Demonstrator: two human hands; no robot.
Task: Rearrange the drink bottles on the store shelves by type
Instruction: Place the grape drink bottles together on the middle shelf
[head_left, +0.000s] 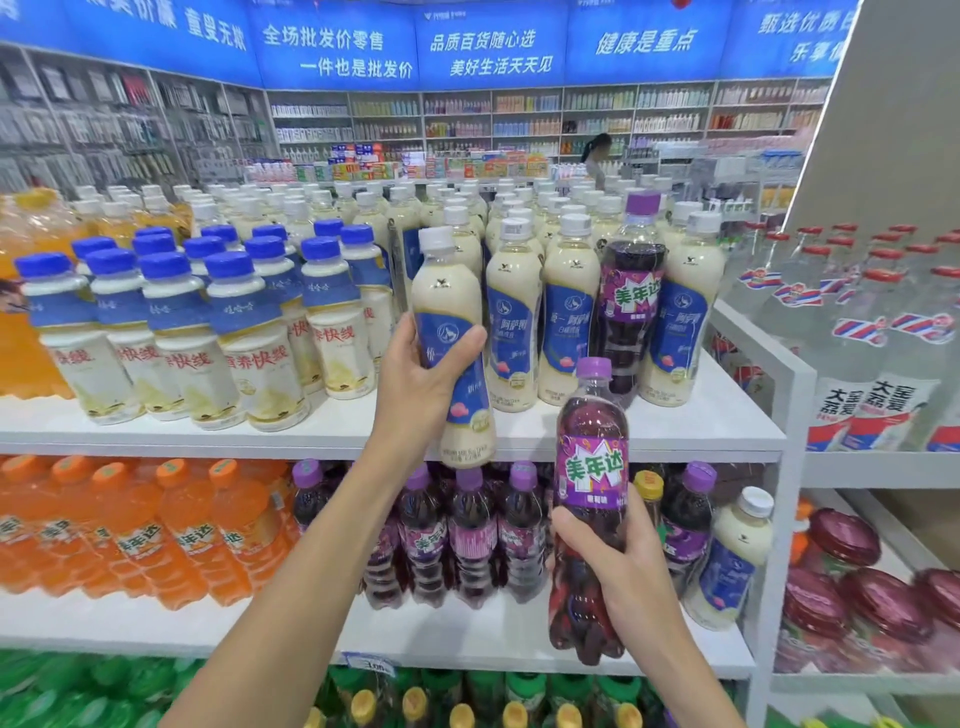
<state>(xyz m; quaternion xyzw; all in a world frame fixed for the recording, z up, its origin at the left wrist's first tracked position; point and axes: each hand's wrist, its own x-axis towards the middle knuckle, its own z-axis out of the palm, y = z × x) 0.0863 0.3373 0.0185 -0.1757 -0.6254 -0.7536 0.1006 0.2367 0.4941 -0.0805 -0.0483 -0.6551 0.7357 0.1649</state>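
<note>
My left hand (421, 374) grips a cream milk-tea bottle (452, 291) with a white cap and blue label, held in front of the top shelf (363, 431). My right hand (618, 561) grips a purple grape soda bottle (592, 457), held upright in front of the middle shelf (415, 639). A second grape soda (631, 296) stands among the cream milk-tea bottles (566, 306) on the top shelf. One cream milk-tea bottle (732, 561) stands at the right end of the grape soda row (467, 535) on the middle shelf.
Blue-capped white milk bottles (208, 332) fill the top shelf's left part. Orange sodas (130, 535) fill the middle shelf's left. Green bottles (467, 696) sit on the bottom shelf. Clear red-capped bottles (872, 332) stand on the right-hand unit. A person (597, 156) stands far back.
</note>
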